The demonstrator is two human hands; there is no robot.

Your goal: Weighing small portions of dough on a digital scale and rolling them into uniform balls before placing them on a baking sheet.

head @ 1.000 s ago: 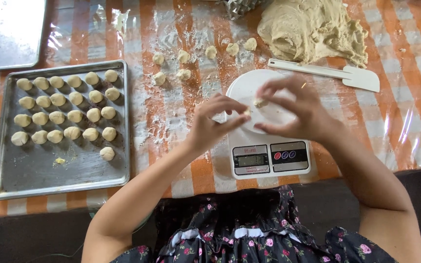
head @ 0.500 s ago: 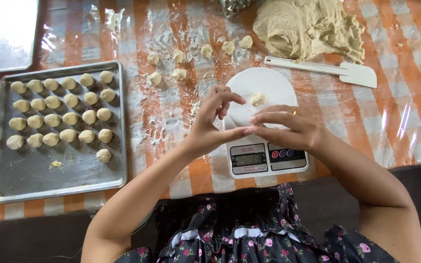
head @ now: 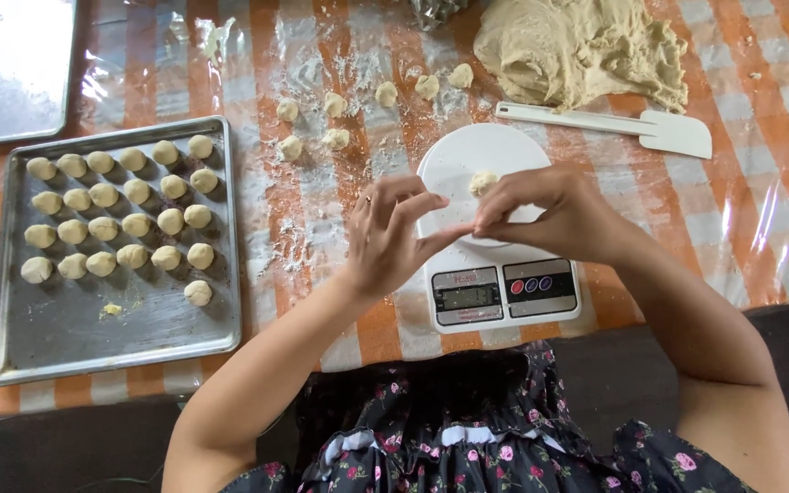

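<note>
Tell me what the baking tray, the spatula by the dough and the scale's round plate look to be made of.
Baking tray: bare metal, likely aluminium, a dull grey sheen with scuffs and a rolled rim.
Spatula: probably plastic or silicone, plain matte white in one moulded piece.
Scale's round plate: seemingly white plastic, smooth with a slight gloss; the left hand and right hand hide part of it.

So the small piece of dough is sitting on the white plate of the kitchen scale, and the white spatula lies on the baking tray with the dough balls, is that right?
Not quite. The head view shows the white spatula on the floured tablecloth beside the big dough mass, not on the baking tray. The small piece of dough is indeed on the white plate of the kitchen scale.
</note>
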